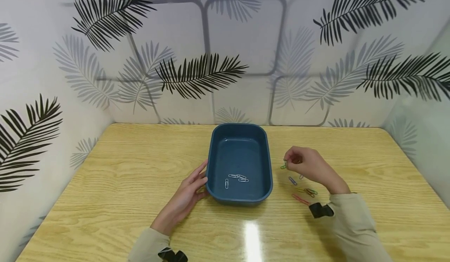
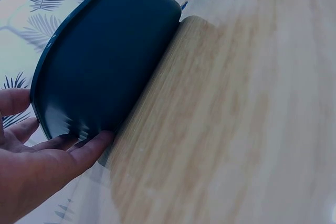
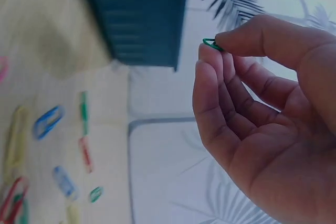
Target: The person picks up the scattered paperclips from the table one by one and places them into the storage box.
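A dark blue plastic bin (image 1: 240, 156) stands on the table, with several white paper clips (image 1: 239, 176) lying on its floor. My left hand (image 1: 187, 193) rests against the bin's left side; in the left wrist view its fairly straight fingers (image 2: 94, 148) touch the outer wall. To the right of the bin, my right hand (image 1: 309, 166) pinches a green paper clip (image 3: 212, 44) between thumb and forefinger. Under and near this hand lie loose coloured paper clips, among them a blue paper clip (image 1: 292, 181) and a red paper clip (image 1: 300, 199).
The light wooden table (image 1: 140, 168) carries the bin near its back edge. Behind it and at the sides hang pale walls (image 1: 242, 35) with a leaf pattern. More clips, such as a yellow paper clip (image 3: 16, 135), lie scattered right of the bin.
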Action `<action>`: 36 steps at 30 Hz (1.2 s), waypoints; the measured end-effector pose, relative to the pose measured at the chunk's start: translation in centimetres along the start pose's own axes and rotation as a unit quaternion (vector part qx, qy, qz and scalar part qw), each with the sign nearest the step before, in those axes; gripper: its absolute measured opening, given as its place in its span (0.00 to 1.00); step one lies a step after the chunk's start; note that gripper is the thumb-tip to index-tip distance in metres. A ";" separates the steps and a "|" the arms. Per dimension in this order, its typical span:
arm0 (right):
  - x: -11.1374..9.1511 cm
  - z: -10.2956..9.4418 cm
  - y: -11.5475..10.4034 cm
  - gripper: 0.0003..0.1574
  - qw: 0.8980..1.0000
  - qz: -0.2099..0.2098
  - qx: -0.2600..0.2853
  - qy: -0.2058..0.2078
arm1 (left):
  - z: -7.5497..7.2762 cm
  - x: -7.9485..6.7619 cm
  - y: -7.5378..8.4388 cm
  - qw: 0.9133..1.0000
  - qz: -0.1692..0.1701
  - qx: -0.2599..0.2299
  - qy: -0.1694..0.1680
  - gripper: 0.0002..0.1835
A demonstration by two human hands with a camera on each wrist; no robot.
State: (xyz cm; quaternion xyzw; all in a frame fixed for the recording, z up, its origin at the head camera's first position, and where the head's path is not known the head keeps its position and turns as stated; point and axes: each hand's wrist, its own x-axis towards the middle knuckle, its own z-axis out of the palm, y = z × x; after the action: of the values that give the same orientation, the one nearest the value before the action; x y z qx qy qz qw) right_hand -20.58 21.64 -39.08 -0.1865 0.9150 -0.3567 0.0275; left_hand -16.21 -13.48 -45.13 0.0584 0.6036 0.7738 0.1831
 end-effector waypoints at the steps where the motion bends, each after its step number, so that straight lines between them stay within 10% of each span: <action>1: 0.0 -0.1 -0.3 0.04 1.000 -0.002 0.002 0.003 | 0.0 0.0 0.0 1.000 0.000 0.001 -0.001 0.31; 36: 2.7 1.3 -3.2 0.07 0.990 -0.120 0.023 0.074 | -0.1 0.0 -0.2 1.000 0.003 -0.002 0.004 0.31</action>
State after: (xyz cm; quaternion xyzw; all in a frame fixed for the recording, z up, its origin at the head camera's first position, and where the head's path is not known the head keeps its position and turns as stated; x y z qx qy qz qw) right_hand -21.85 17.68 -37.74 -0.2678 0.8771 -0.3907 -0.0788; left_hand -16.20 -13.58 -45.35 0.0567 0.6023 0.7758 0.1791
